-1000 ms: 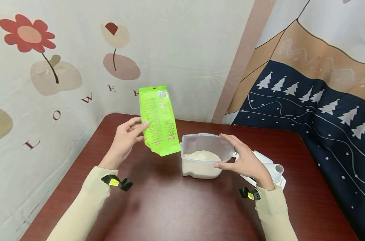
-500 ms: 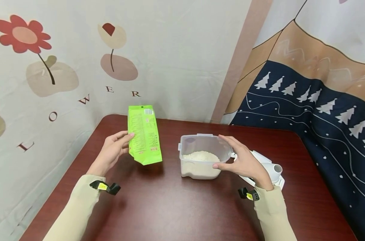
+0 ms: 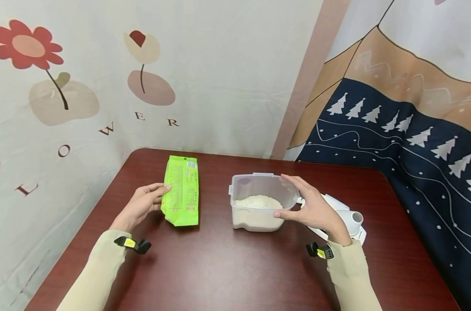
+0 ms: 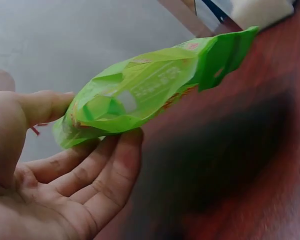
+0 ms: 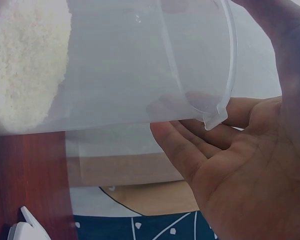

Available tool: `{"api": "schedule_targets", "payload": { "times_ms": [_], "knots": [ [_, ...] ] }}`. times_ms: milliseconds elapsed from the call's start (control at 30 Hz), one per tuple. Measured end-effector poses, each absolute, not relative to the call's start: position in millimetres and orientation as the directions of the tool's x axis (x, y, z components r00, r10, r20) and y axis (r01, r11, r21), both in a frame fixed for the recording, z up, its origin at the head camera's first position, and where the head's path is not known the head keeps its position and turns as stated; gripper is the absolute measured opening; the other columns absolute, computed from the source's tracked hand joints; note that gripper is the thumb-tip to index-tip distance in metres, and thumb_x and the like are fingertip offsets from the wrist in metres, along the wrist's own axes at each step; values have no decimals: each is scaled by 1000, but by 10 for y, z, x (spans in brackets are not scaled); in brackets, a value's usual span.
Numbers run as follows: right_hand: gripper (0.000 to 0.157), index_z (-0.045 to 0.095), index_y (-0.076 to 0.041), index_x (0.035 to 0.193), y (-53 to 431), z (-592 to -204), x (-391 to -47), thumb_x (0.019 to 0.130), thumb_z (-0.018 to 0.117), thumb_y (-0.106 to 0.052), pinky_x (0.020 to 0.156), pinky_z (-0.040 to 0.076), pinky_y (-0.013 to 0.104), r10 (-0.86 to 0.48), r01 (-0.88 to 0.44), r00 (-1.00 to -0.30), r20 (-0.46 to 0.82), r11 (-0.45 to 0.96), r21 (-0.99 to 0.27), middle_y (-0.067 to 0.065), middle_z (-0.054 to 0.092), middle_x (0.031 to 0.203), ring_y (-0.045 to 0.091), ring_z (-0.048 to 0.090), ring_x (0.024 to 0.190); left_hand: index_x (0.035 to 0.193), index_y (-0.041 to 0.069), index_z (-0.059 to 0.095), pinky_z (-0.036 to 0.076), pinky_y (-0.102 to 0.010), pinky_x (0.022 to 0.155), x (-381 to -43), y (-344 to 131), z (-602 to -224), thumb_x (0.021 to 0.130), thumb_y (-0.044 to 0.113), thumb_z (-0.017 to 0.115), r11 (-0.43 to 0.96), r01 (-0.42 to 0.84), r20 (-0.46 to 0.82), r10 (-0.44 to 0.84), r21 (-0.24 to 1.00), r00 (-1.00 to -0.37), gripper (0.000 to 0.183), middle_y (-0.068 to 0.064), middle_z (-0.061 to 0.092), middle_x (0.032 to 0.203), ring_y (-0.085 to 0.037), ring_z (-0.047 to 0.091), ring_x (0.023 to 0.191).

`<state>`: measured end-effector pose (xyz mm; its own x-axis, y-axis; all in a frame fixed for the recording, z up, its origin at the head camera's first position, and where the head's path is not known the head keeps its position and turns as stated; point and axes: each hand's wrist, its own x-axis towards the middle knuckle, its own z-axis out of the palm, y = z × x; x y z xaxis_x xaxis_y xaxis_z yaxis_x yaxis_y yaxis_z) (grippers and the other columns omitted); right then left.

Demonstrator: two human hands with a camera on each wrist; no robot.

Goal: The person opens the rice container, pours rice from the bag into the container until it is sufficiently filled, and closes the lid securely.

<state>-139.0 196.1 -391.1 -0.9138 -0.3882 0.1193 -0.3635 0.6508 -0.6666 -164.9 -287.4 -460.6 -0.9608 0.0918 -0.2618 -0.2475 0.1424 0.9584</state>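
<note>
My left hand (image 3: 142, 203) pinches a bright green printed bag (image 3: 182, 190) by its left edge, thumb in front and fingers behind. The bag looks thin and creased in the left wrist view, where its see-through window (image 4: 160, 85) shows. Whether its lower end touches the table cannot be told. To the right stands a clear plastic container (image 3: 254, 220), uncovered and partly filled with white rice-like grains (image 3: 259, 201). Its right side is held by my right hand (image 3: 317, 207), thumb at the front and fingers at the back. A clip tab (image 5: 215, 119) juts beside the palm.
A white plastic piece (image 3: 353, 221) with a round cup-like part lies behind the right hand, partly hidden by it. Both rest on a dark red-brown table (image 3: 227, 268). Printed cloth (image 3: 227, 77) hangs along the table's back and right sides.
My left hand has carried the green bag left, away from the container, and lowered it toward the table. My right hand and the container have stayed in place.
</note>
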Motion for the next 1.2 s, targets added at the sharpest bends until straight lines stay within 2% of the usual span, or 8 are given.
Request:
{"api": "schedule_targets", "payload": {
  "times_ms": [200, 400, 533, 733, 933, 1033, 1200],
  "knots": [
    [99, 40, -32, 156, 1955, -3920, -1388, 73, 89, -54, 110, 45, 63, -386, -361, -915, 120, 646, -672, -2, 51, 154, 26, 48, 139, 145, -4, 48, 61, -27, 79, -1640, -2922, -4723, 100, 44, 66, 234, -280, -311, 109, 931, -944, 68, 10, 75, 102, -5, 73, 92],
    [100, 40, -31, 156, 1956, -3926, -1387, 73, 90, -54, 110, 44, 65, -381, -355, -917, 118, 643, -679, -1, 52, 153, 27, 49, 140, 144, -7, 49, 63, -31, 75, -1618, -2924, -4739, 101, 43, 64, 293, -275, -321, 121, 916, -939, 67, 3, 76, 99, -9, 72, 86],
    [99, 40, -31, 156, 1957, -3923, -1387, 73, 90, -53, 110, 44, 65, -380, -352, -918, 116, 643, -680, -1, 51, 154, 27, 48, 140, 145, -9, 48, 63, -34, 74, -1623, -2917, -4723, 101, 42, 64, 341, -278, -327, 94, 898, -940, 69, -5, 76, 100, -13, 72, 84],
    [100, 40, -29, 156, 1960, -3921, -1389, 73, 89, -53, 110, 44, 66, -379, -349, -919, 111, 646, -678, -1, 51, 154, 27, 48, 140, 146, -5, 49, 63, -32, 73, -1601, -2902, -4680, 102, 41, 62, 478, -261, -308, 21, 839, -951, 66, -16, 72, 111, -16, 69, 89],
    [100, 40, -28, 156, 1965, -3917, -1395, 73, 90, -53, 110, 43, 66, -383, -352, -917, 113, 641, -682, 0, 52, 153, 28, 48, 141, 143, -5, 52, 62, -33, 69, -1543, -2853, -4618, 102, 40, 63, 611, -166, -208, -3, 774, -978, 62, -26, 69, 122, -22, 70, 88],
    [99, 40, -31, 156, 1966, -3912, -1394, 73, 90, -53, 111, 43, 66, -383, -352, -917, 113, 641, -682, 0, 53, 153, 27, 48, 141, 141, -3, 55, 60, -37, 76, -1512, -2810, -4567, 101, 42, 64, 702, -97, -116, -21, 705, -993, 61, -27, 69, 125, -30, 71, 98],
    [99, 40, -31, 156, 1971, -3913, -1392, 72, 90, -54, 112, 43, 65, -384, -354, -916, 117, 634, -687, 0, 53, 153, 27, 48, 142, 141, 0, 56, 56, -53, 93, -1474, -2705, -4473, 101, 42, 63, 764, -21, 7, -34, 645, -999, 59, -26, 64, 133, -41, 64, 118]
  ]
}}
